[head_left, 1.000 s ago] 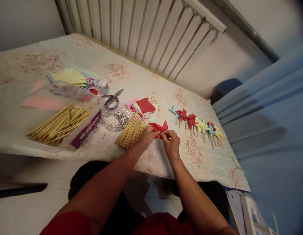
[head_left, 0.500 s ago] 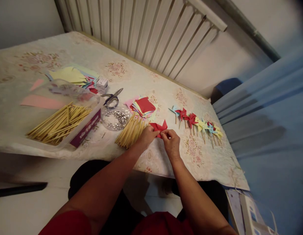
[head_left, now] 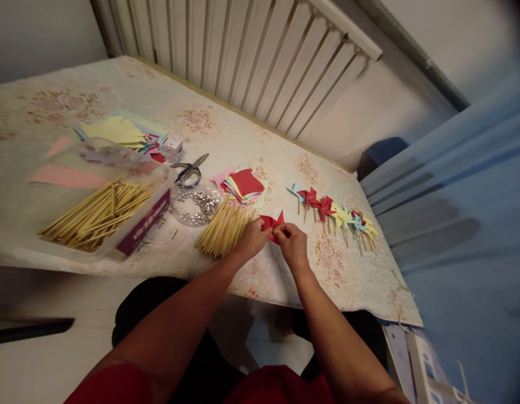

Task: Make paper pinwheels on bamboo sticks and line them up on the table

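Note:
Between my two hands is a red paper pinwheel (head_left: 275, 221), its folded points sticking up above my fingers. My left hand (head_left: 254, 235) pinches its left side. With thumb and fingertips closed, my right hand (head_left: 292, 242) grips the pinwheel near its middle and right side; my fingers hide the centre. Just left of my left hand lies a bundle of wooden sticks (head_left: 220, 233). Behind it sits a stack of coloured paper squares (head_left: 243, 185), a red one on top. Several finished pinwheels on sticks (head_left: 325, 207) lie in a row to the right.
A round clear dish of metal pins (head_left: 196, 206) stands beside scissors (head_left: 191, 170). Farther left are a plastic box (head_left: 146, 224) holding more sticks, a small white box (head_left: 173, 147) and paper sheets (head_left: 112, 130). A blue curtain (head_left: 453, 213) hangs at the right table edge.
My hands stay on the red pinwheel, and its points have shifted slightly as my fingers work close together. The whole view has slid a little to the left.

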Action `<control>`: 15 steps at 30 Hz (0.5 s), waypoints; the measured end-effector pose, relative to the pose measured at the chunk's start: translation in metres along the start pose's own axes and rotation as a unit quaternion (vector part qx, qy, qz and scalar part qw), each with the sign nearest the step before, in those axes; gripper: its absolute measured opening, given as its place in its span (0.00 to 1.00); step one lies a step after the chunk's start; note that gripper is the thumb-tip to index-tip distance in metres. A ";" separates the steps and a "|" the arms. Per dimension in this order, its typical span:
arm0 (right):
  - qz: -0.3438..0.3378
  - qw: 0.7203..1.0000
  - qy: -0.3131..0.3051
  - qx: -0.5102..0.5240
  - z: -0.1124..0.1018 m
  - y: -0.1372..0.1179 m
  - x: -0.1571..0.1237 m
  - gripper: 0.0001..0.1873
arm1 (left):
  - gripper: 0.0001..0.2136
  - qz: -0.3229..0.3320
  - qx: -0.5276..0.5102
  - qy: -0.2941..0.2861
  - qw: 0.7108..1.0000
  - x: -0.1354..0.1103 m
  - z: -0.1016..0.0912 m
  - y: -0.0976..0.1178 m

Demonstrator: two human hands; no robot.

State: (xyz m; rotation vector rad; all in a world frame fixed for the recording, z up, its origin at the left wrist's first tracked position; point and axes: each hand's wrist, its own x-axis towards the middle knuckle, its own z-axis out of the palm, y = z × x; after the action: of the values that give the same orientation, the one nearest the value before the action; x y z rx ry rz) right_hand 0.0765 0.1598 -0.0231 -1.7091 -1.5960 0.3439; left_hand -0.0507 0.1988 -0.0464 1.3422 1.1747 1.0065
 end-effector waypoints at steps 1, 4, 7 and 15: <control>0.039 0.999 0.001 0.035 0.002 0.000 -0.001 0.08 | 0.12 0.002 0.000 -0.001 1.000 -0.001 0.000 0.001; 0.084 0.993 -0.003 0.077 0.006 0.001 -0.002 0.08 | 0.12 0.000 -0.013 -0.004 1.000 -0.002 0.000 0.001; 0.005 1.000 0.006 0.002 0.003 0.001 -0.002 0.08 | 0.11 -0.008 -0.048 -0.002 0.999 -0.001 0.001 -0.002; 0.043 0.998 -0.002 0.038 0.006 0.001 0.000 0.08 | 0.12 -0.018 -0.004 -0.003 1.000 0.001 0.001 -0.003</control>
State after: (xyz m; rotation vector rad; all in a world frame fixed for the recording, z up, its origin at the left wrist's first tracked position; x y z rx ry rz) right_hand 0.0736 0.1618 -0.0275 -1.7243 -1.4956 0.4452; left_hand -0.0501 0.1996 -0.0496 1.3113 1.1857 0.9801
